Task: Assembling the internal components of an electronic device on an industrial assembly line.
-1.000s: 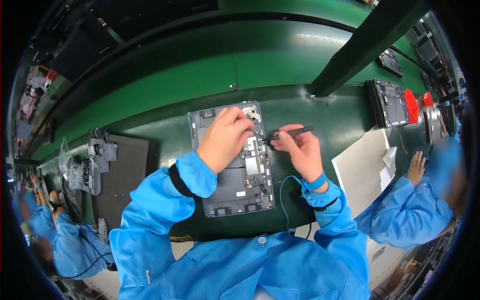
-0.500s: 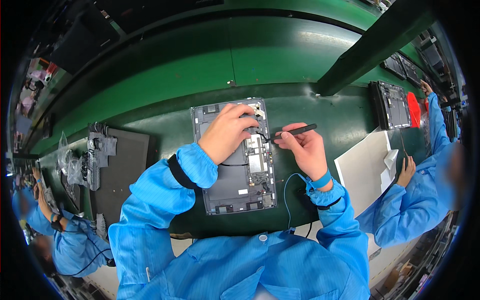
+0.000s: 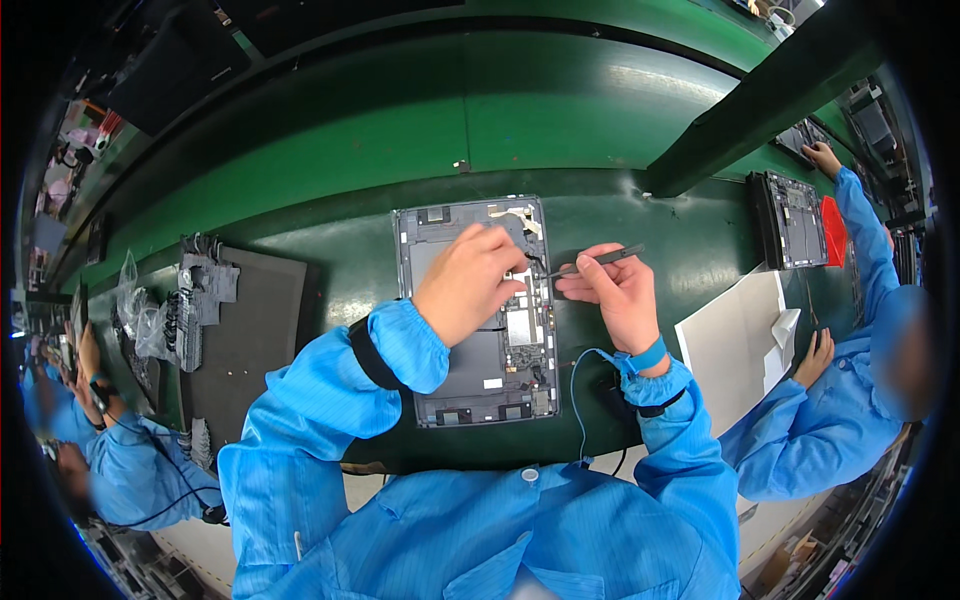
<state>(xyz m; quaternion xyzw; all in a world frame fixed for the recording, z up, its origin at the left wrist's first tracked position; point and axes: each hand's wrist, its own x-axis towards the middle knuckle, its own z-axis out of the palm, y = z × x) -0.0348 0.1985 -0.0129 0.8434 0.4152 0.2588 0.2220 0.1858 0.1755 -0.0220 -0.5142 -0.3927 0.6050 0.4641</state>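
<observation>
An opened tablet (image 3: 455, 378) lies in front of me, its dark grey inside and long circuit board facing up. Over its upper half is my left hand (image 3: 470, 282), fingers curled down and pressed together beside the board; what they pinch, perhaps a small dark cable, is mostly hidden. My right hand (image 3: 618, 295), just off the tablet's right edge, is closed round slim black tweezers (image 3: 612, 257). Their tip points left to the board's upper part, near the left fingertips. A blue wrist strap (image 3: 645, 358) with a cord circles my right wrist.
At left, a dark flat panel (image 3: 262, 330) bears a stack of grey parts (image 3: 208, 275) beside clear plastic bags (image 3: 150, 325). At right are a white sheet (image 3: 730, 330), stacked opened devices (image 3: 795, 215) and a red piece (image 3: 833, 230). A dark post (image 3: 740, 125) slants overhead. Co-workers sit on both sides.
The tablet sits slightly further right in view. My left fingers have curled in more and drawn down a little; the tweezers have turned in my right hand. The right co-worker's far hand reaches further away.
</observation>
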